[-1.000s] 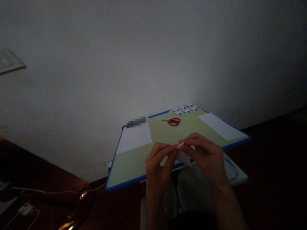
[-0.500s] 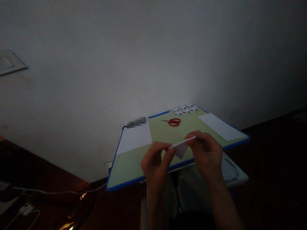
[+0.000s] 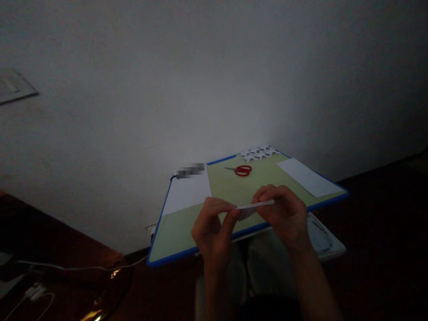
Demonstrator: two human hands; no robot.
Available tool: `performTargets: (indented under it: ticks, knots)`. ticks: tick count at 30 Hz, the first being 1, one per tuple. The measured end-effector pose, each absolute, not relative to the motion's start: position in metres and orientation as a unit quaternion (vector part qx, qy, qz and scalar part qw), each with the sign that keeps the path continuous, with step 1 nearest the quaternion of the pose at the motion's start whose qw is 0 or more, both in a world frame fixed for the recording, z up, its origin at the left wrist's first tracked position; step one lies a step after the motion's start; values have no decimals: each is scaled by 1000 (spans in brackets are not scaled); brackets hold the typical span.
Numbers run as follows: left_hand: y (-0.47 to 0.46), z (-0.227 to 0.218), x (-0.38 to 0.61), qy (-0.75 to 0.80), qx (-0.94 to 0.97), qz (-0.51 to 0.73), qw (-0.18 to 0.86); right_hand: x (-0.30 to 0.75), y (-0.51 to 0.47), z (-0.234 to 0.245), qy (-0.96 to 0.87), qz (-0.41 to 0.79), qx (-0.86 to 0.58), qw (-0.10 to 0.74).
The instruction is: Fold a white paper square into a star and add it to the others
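Observation:
Between my two hands, above the near edge of the table, is a small folded piece of white paper (image 3: 248, 211), seen almost edge-on. My left hand (image 3: 214, 229) pinches its left end between thumb and index finger. At the other end, the thumb and fingers of my right hand (image 3: 286, 215) close on the paper; the fingertips are partly hidden. Red-handled scissors (image 3: 243, 170) lie on the green table top (image 3: 230, 189) beyond my hands, blades pointing left. Behind them rest several folded white paper pieces (image 3: 259, 154).
White sheets lie at both sides: a left sheet (image 3: 189, 194) and a right sheet (image 3: 309, 177). A blurred-out dark object (image 3: 190, 170) sits at the left sheet's back edge. The table has a blue rim (image 3: 174, 257) and stands against a wall (image 3: 214, 80). A white cable (image 3: 83, 268) runs low at left.
The paper has tilted so that its hanging triangular part shows less and its edge lies flatter. My left hand has shifted slightly left, and the right fingers have moved inward along the paper.

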State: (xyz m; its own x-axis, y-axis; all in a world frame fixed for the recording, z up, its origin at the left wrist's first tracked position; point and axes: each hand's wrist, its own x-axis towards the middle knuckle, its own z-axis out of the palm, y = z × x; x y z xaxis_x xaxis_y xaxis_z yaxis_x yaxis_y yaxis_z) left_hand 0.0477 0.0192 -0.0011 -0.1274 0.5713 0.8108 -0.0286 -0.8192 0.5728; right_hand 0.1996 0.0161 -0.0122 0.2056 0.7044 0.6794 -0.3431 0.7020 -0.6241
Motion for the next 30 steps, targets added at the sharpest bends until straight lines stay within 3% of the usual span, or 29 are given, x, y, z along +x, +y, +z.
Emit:
performTargets:
  ticks: [10,25,30]
  knots:
    - [10,5,45,222,686,671,173,204,17,-15,-628,330,-180,681]
    - [9,4,47,199,698,640,252,202,17,-15,-599,301,-170,723]
    - [7,1,46,206,709,639,216,204,18,-17,-633,284,-160,702]
